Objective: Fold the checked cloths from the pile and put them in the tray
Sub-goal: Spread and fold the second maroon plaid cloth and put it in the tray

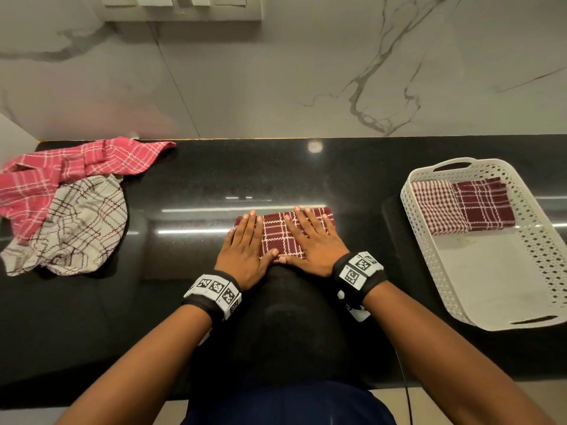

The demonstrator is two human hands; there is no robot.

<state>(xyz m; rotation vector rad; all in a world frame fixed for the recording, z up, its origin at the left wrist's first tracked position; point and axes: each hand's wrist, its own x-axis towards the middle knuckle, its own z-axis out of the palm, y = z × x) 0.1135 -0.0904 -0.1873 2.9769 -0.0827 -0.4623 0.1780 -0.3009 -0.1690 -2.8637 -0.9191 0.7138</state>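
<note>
A folded maroon checked cloth (pixel 277 236) lies on the black counter in front of me. My left hand (pixel 245 251) rests flat on its left part, fingers spread. My right hand (pixel 313 240) presses flat on its right part. At the far left sits the pile: a crumpled pink checked cloth (pixel 61 170) over a cream checked cloth (pixel 76 225). The white perforated tray (pixel 491 271) stands at the right. Two folded cloths lie side by side at its far end, a fine red-and-white checked one (pixel 435 207) and a maroon checked one (pixel 483 205).
The black counter (pixel 184 286) meets a marble wall (pixel 276 72) at the back. Wall sockets (pixel 184 4) sit at the top. Both wrists wear bands with printed markers. The near half of the tray floor is bare.
</note>
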